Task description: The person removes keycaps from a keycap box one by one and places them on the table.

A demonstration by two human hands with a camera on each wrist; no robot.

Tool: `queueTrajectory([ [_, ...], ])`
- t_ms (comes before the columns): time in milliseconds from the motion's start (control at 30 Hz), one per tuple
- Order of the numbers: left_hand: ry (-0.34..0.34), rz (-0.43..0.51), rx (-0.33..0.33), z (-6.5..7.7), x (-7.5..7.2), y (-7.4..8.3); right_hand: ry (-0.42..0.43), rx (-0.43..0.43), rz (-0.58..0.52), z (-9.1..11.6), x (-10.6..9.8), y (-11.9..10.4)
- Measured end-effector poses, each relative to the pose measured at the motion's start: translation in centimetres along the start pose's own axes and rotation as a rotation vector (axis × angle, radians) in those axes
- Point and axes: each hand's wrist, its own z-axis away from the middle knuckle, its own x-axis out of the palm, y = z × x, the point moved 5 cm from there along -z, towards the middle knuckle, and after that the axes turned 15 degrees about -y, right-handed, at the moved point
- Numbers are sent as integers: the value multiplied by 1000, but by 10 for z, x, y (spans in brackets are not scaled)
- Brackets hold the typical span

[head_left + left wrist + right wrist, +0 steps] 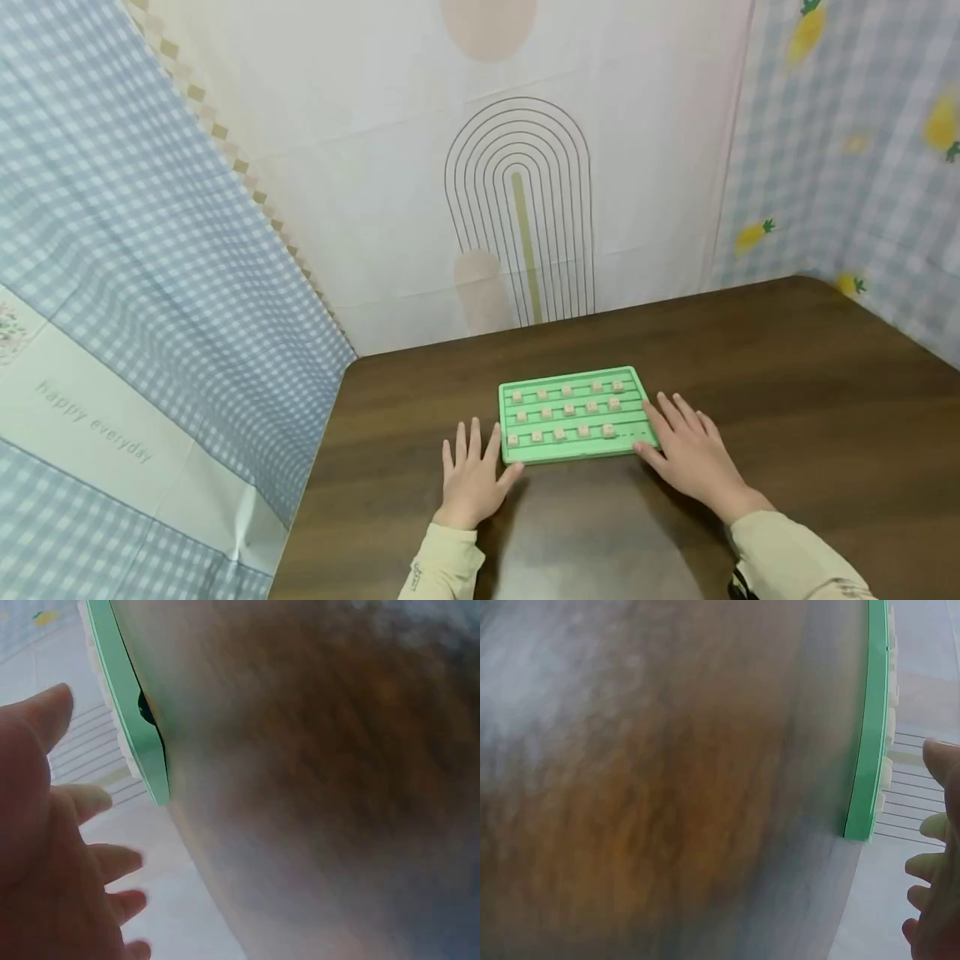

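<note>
A light green tray [577, 452] lies flat on the dark wooden table, holding three rows of small cream cubes [569, 409] with faint marks on top. My left hand [471, 485] is beside the tray's left edge, fingers spread and straight, thumb at the near left corner. At the opposite side, my right hand [692, 452] has its fingers spread, with index finger and thumb right at the tray's right edge. Both wrist views show the tray's green side wall [139, 712] close to relaxed fingers. Neither hand grips anything.
The brown table [787, 400] extends around the tray on all sides. Behind it hangs a pale cloth [375, 208] with an arch pattern. Blue checked cloth [187, 250] hangs along the left, and a pineapple-printed one [795, 183] on the right.
</note>
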Motion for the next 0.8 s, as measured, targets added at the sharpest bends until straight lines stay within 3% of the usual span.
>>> queueTrajectory([
  [200, 90, -37, -11, -5, -5, 8, -2, -45, -90, -7, -6, -3],
  [400, 172, 7, -3, -8, -8, 10, -65, -51, -202, -21, 0, -8],
  [600, 232, -30, 112, -9, -10, 16, -40, -87, -176, -36, 3, -16],
  [800, 237, -68, 124, -11, -12, 16, -40, -105, -137, -48, 6, -25],
])
